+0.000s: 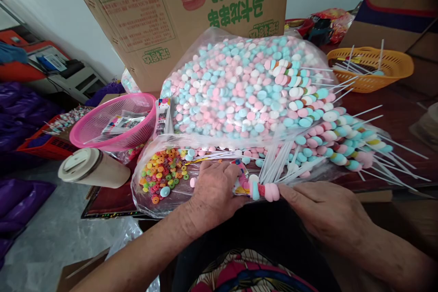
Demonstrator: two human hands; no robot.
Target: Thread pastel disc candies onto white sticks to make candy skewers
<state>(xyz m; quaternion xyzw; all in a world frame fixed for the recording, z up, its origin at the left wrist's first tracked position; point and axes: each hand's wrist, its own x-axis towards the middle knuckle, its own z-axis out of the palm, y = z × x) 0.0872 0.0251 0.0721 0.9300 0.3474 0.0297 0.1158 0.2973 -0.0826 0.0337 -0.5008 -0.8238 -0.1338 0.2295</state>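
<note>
Low over the near edge of the table, my left hand [215, 189] is closed on a small printed plastic wrapper [243, 178] with red, yellow and blue on it. My right hand [328, 205] pinches the right end of a marshmallow skewer [270, 192], pink, white and blue with a red piece among them. The skewer's left end meets the wrapper; whether it is inside, I cannot tell. Behind the hands lies a bundle of white sticks [273, 162]. Ring-shaped gummies [164, 171] in several colours lie left of my left hand.
A big clear bag of marshmallows [226, 86] fills the middle, before a cardboard box [143, 13]. Finished skewers [345, 137] are piled right. A pink basket [77, 134] with wrappers and a lidded cup [109, 171] stand left; a yellow basket [398, 68] stands back right.
</note>
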